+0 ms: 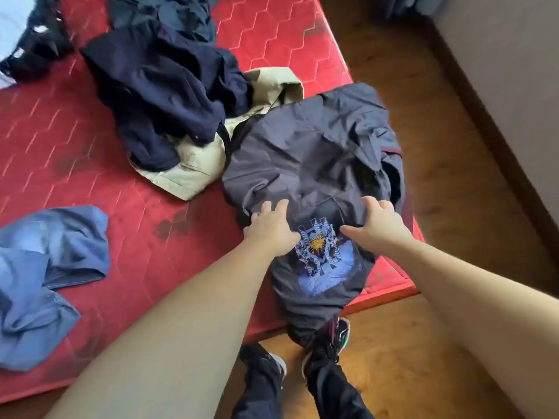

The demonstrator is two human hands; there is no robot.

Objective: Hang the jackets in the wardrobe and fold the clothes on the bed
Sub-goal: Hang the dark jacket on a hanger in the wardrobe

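A dark grey jacket [311,152] with a blue and yellow print lies over the near right corner of the red bed [75,140], its lower part hanging off the edge. My left hand [270,226] grips the jacket's fabric left of the print. My right hand [378,220] grips the fabric on the right of the print. A navy garment [163,86] is heaped on a beige jacket [193,167] just behind. A blue denim piece [45,267] lies crumpled at the near left. More dark clothes [163,16] lie at the far end.
A black garment [33,52] lies at the far left edge of the bed. Wooden floor [423,131] runs along the bed's right side up to a grey-brown wall [514,86]. My shoes and dark trousers [326,373] stand at the bed's near edge.
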